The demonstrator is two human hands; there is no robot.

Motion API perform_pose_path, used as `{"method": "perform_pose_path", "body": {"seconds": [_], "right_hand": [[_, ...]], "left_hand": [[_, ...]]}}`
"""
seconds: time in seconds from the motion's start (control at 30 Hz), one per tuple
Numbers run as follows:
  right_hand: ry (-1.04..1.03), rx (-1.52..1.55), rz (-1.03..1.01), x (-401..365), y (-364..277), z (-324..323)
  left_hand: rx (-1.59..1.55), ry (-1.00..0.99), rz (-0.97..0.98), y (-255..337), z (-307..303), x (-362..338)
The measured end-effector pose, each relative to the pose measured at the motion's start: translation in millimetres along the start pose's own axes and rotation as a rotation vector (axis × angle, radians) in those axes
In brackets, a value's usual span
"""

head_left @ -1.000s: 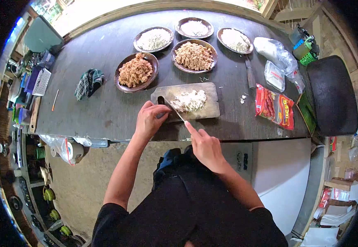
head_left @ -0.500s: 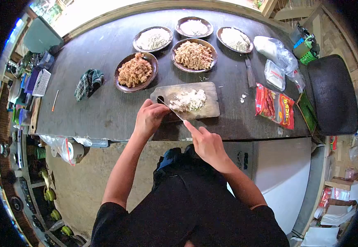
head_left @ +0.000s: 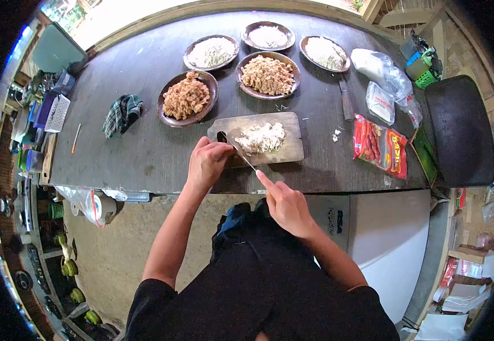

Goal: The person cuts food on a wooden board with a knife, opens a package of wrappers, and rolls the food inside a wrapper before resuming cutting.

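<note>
My right hand [head_left: 288, 207] is closed around the handle of a knife [head_left: 248, 161], index finger stretched along it. The thin blade slants up and left to the fingers of my left hand [head_left: 208, 162]. That hand is pinched at the near left corner of a wooden cutting board [head_left: 292, 149], by its handle hole. Whatever lies between its fingertips is hidden. A pile of pale, finely shredded food [head_left: 263, 138] rests on the board.
Beyond the board are a bowl of brown fried pieces [head_left: 186, 99], a plate of chopped tan pieces [head_left: 268, 76] and several plates of pale shreds [head_left: 212, 52]. A second knife [head_left: 346, 102], a red sausage packet [head_left: 379, 146] and plastic bags [head_left: 380, 102] lie right; a checked cloth [head_left: 123, 115] lies left.
My right hand has drawn the knife slightly down and to the right, and less blade shows past my left fingers. My left hand stays nearly in place.
</note>
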State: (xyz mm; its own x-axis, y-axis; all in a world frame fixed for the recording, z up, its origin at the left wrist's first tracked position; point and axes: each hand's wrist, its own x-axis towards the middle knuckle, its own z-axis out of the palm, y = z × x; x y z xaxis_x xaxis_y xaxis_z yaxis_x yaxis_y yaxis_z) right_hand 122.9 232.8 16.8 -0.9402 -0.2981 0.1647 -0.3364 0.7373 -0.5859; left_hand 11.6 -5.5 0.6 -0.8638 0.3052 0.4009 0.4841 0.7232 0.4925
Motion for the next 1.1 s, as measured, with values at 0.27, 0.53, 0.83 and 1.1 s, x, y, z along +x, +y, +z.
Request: {"method": "perform_pose_path", "body": {"seconds": [0.27, 0.53, 0.83, 1.1], "right_hand": [[0.023, -0.026, 0.037, 7, 1, 11], [-0.009, -0.001, -0.010, -3, -4, 1], [-0.018, -0.130, 0.073, 6, -8, 12], [-0.025, 0.001, 0.002, 4, 0, -7]], "left_hand": [[-0.005, -0.016, -0.033, 1, -4, 1], [0.016, -0.011, -0.075, 3, -4, 0], [0.037, 0.000, -0.107, 2, 0, -2], [-0.046, -0.021, -0.078, 0, -5, 2]]}}
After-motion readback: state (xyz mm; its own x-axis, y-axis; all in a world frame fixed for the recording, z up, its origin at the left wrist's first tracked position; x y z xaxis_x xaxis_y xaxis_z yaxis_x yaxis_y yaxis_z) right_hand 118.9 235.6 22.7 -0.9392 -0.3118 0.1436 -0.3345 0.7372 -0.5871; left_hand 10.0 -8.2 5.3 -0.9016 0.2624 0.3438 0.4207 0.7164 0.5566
